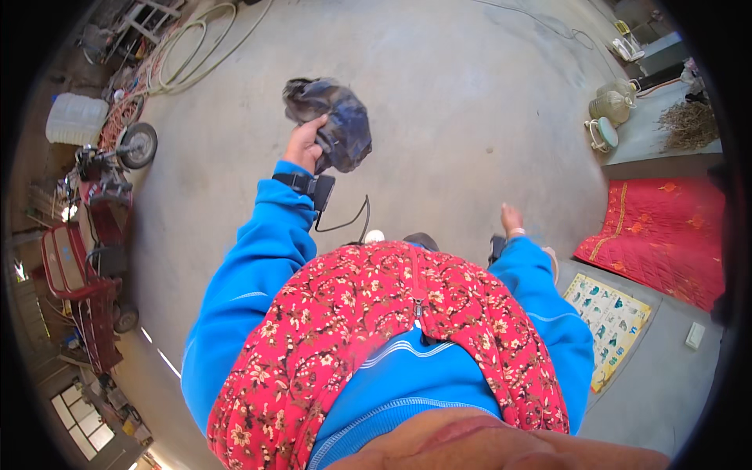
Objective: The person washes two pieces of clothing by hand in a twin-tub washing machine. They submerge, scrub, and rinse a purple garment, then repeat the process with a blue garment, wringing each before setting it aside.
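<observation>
My left hand is closed round a crumpled, dark plastic bag, held out over the grey concrete floor. The bag bulges and folds above and to the right of my fingers. On that wrist sits a black strap with a small dark box, and a black cable loops away from it. My right hand hangs low at my right side, seen small and steeply from above. No object shows in it, and most of its fingers are hidden from this angle.
A red three-wheeled vehicle, a coiled hose and a white translucent container stand along the left. To the right are large bottles, a red quilted cloth and a printed picture sheet.
</observation>
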